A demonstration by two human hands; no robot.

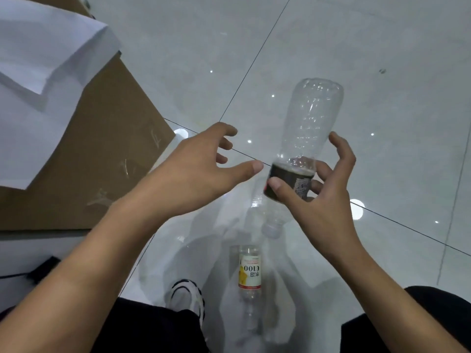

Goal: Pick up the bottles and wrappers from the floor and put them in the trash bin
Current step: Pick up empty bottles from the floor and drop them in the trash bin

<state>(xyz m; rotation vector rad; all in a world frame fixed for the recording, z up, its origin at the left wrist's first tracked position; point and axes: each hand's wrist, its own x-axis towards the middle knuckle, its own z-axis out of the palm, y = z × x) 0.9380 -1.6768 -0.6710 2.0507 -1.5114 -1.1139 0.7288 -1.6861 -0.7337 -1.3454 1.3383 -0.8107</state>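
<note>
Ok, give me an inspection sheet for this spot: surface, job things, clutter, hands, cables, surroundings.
Surface: glossy pale grey tiled floor, with dark grout lines and reflected lights.
Job's things: clear plastic bottle with dark label, held off the floor; clear plastic bottle with white, yellow and red label, lying on the floor by the shoe. Wrappers and trash bin: nothing seen.
Clutter: small dark speck on a tile.
Hands: right hand, fingers and thumb round the dark label; left hand spread, holding nothing.
Cables: thin black cable beside a black block.
Surroundings: brown cardboard box under a white sheet; white shoe with black stripes.
</note>
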